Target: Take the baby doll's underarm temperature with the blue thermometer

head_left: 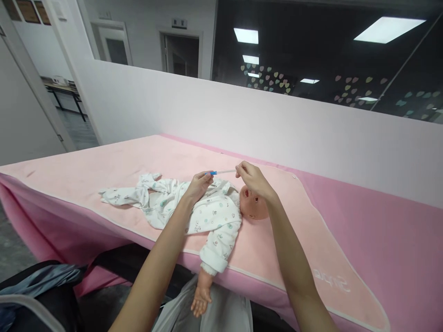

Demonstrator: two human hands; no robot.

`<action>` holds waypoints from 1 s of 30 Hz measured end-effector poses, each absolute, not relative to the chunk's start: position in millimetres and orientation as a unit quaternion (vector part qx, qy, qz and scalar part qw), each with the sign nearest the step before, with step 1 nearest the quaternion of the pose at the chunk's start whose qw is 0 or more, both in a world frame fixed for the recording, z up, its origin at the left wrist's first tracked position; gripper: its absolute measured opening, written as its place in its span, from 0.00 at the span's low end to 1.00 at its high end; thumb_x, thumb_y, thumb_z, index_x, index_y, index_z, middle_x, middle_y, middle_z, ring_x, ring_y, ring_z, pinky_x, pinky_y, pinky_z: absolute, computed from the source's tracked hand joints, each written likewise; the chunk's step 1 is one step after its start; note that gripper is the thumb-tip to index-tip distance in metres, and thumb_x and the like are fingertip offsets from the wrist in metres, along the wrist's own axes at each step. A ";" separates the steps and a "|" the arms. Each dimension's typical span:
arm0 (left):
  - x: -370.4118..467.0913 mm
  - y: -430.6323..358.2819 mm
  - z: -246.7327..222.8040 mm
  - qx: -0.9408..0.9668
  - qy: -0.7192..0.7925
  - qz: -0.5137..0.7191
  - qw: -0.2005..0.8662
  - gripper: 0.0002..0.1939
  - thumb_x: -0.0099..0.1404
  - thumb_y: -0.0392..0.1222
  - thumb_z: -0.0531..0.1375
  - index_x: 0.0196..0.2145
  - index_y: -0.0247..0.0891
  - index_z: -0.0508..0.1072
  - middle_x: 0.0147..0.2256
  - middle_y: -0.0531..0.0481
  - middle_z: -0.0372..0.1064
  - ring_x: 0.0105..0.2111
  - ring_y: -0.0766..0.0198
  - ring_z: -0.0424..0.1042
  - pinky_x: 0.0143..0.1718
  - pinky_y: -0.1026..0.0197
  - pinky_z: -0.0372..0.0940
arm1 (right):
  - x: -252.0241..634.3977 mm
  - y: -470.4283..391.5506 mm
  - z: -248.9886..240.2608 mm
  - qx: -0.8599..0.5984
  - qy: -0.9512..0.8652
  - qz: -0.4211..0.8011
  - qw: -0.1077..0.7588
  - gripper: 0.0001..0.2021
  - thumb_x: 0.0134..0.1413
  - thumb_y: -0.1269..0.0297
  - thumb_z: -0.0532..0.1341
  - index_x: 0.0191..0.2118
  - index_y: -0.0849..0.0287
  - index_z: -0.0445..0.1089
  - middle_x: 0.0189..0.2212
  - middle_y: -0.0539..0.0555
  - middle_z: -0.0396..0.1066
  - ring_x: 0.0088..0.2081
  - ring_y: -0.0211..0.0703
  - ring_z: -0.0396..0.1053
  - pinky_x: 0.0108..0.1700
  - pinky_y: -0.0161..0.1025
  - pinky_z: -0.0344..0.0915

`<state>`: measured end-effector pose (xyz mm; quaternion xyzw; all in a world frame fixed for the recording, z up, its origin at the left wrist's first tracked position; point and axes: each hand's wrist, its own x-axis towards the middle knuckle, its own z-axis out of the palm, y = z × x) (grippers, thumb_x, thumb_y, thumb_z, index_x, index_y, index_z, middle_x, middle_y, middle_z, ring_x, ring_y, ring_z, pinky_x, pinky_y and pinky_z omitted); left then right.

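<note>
1. The left hand (pixel 201 185) is pinching the blue end of a thin stick (pixel 225 172) between its fingers.
2. The right hand (pixel 254 179) grasps the pale end with the fingertips, at the right.
3. The stick is held level above the doll (pixel 215 213), near its collar.
4. The doll lies on the pink mat (pixel 304 240), with head to the right and legs to the left; one doll arm (pixel 203 290) hangs over the near edge.

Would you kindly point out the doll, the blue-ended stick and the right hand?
Doll (pixel 216 213), head view: clothed chest.
Blue-ended stick (pixel 224 171), head view: pale shaft.
Right hand (pixel 254 177), head view: back of hand.
</note>
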<state>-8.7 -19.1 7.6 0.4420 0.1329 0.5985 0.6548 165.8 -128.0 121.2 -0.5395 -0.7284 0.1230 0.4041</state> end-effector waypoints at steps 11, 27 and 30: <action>0.6 -28.7 9.2 0.632 0.239 0.459 0.576 0.15 0.51 0.48 0.66 0.31 0.34 0.79 0.30 0.45 0.75 0.27 0.66 0.68 0.32 0.63 0.62 | 219.0 -119.8 134.7 -0.485 -0.575 0.259 0.606 0.20 0.53 0.55 0.57 0.16 0.57 0.52 0.10 0.42 0.51 0.13 0.30 0.53 0.17 0.30 0.49; -0.6 -37.9 13.0 0.727 0.263 0.387 0.502 0.12 0.51 0.44 0.66 0.33 0.36 0.80 0.31 0.45 0.76 0.31 0.58 0.71 0.32 0.61 0.63 | 201.6 -182.6 156.2 -0.498 -0.710 0.183 0.464 0.24 0.54 0.47 0.56 0.16 0.59 0.60 0.13 0.48 0.61 0.18 0.32 0.57 0.21 0.32 0.53; -0.5 -40.9 15.7 0.717 0.266 0.400 0.504 0.12 0.52 0.44 0.66 0.34 0.36 0.80 0.33 0.44 0.76 0.36 0.56 0.72 0.38 0.59 0.63 | 202.5 -209.8 133.9 -0.555 -0.745 0.108 0.353 0.20 0.53 0.49 0.58 0.19 0.59 0.66 0.17 0.48 0.66 0.20 0.34 0.61 0.24 0.33 0.55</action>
